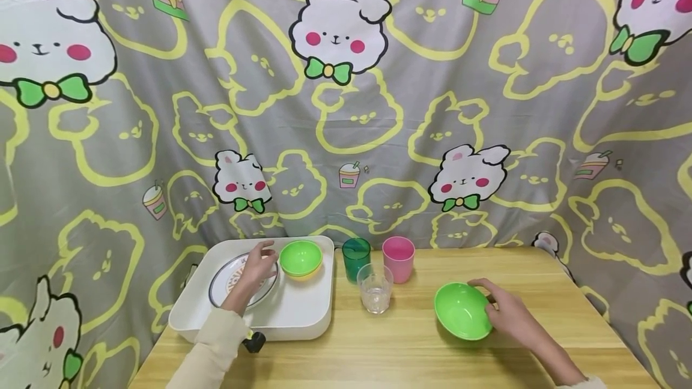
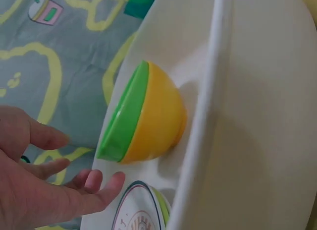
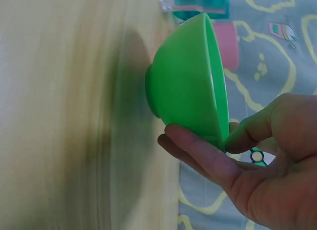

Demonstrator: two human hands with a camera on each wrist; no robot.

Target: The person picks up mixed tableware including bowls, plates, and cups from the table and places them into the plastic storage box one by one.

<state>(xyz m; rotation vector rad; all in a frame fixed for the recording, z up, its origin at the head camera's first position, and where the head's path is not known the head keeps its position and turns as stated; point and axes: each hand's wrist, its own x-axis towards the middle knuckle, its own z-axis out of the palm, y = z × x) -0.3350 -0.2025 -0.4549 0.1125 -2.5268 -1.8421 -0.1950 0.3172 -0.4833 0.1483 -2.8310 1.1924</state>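
On the right, my right hand pinches the rim of a green bowl, thumb at the inside and fingers beneath. In the right wrist view the bowl hovers over the table, its shadow falling on the wood. My left hand is over the white tray, fingers spread and holding nothing. Beside its fingertips a green bowl sits nested in a yellow bowl. Under the left hand lies a patterned plate, stacked on something light green in the left wrist view.
Between the tray and the right hand stand a dark green cup, a clear glass and a pink cup on the wooden table. Behind the table hangs a grey patterned curtain. A black knob-like piece is at the left wrist.
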